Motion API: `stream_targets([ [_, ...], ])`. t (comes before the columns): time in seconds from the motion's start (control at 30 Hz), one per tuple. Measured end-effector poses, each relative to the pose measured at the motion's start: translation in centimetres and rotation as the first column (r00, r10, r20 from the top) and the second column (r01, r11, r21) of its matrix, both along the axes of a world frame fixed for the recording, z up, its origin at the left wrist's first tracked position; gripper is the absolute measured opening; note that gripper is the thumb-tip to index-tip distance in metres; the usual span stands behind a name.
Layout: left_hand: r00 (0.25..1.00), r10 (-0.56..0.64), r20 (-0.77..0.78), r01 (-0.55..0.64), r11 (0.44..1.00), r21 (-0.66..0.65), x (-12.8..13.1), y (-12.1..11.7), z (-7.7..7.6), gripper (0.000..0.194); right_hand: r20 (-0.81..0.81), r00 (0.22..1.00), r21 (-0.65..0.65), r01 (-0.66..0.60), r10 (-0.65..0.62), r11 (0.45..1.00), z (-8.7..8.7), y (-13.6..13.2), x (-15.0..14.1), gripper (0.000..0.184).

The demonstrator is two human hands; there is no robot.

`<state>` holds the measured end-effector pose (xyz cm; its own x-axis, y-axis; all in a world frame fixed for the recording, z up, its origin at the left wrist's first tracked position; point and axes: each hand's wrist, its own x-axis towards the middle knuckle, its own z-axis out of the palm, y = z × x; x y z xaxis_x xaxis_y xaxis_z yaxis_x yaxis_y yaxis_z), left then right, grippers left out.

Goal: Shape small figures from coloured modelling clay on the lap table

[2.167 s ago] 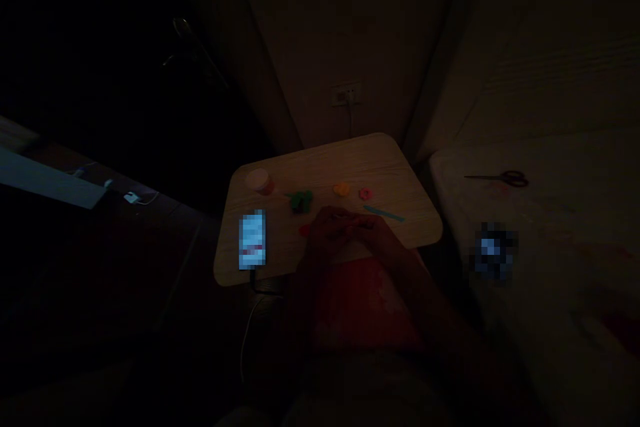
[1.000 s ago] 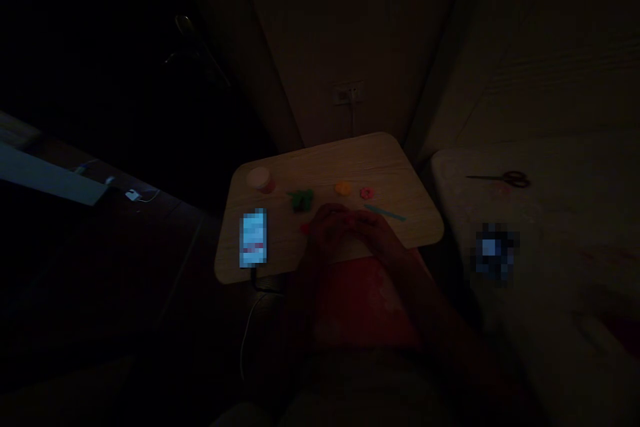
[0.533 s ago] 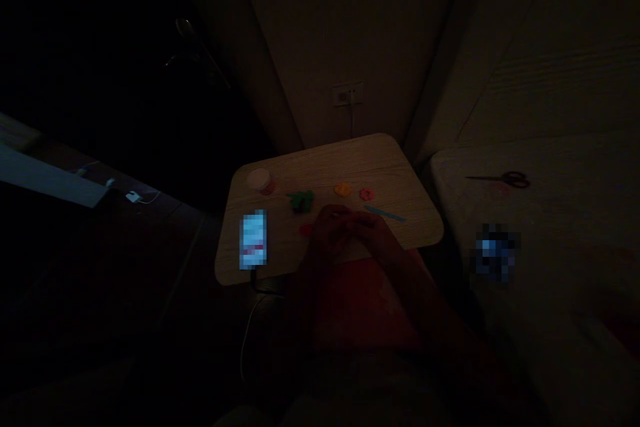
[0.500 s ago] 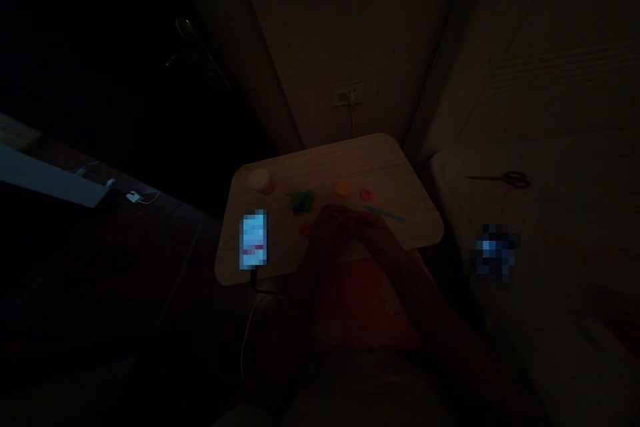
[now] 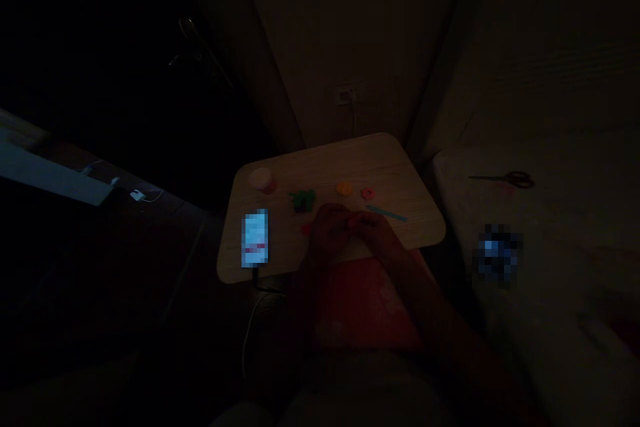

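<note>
In dim light my left hand (image 5: 327,230) and my right hand (image 5: 377,233) meet over the near edge of a small wooden table (image 5: 280,250). Their fingers are curled together around a small red lump (image 5: 352,222), perhaps modelling clay; its shape is hard to make out. Another red piece (image 5: 305,229) lies just left of my left hand. Beyond the hands sit a green clump (image 5: 303,199), a yellow-orange piece (image 5: 345,189) and a pink ring-like piece (image 5: 368,193). A thin light-blue strip (image 5: 387,213) rests beside my right hand.
A lit phone (image 5: 255,239) with a cable lies at the table's left, below a lidded tub (image 5: 262,179). To the right, scissors (image 5: 510,179) and a blurred-out object (image 5: 497,253) lie on a pale surface. A wall socket (image 5: 347,95) is behind the table.
My fingers have shifted slightly, and the red lump between them shows more plainly. The whole view has moved a little; the things on the table stay put.
</note>
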<state>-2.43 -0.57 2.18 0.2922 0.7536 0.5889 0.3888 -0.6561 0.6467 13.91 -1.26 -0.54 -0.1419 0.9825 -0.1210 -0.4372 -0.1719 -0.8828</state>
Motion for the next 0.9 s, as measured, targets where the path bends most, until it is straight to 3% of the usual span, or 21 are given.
stream_targets([
  [0.3,0.999,0.015,0.034,-0.016,1.000,0.016,-0.15,0.18,-0.67,0.020,-0.016,1.000,-0.020,-0.007,0.006,1.000,-0.20,0.03,-0.12,0.030],
  [0.7,1.000,0.030,0.002,-0.030,0.999,0.031,-0.20,0.09,-0.48,0.020,-0.021,0.999,-0.030,0.023,-0.024,0.999,0.04,0.08,-0.02,0.031],
  [0.9,0.999,0.052,0.000,-0.052,0.998,0.044,-0.22,0.08,-0.46,0.018,-0.025,1.000,-0.008,-0.005,0.004,1.000,0.14,0.06,0.09,0.023],
])
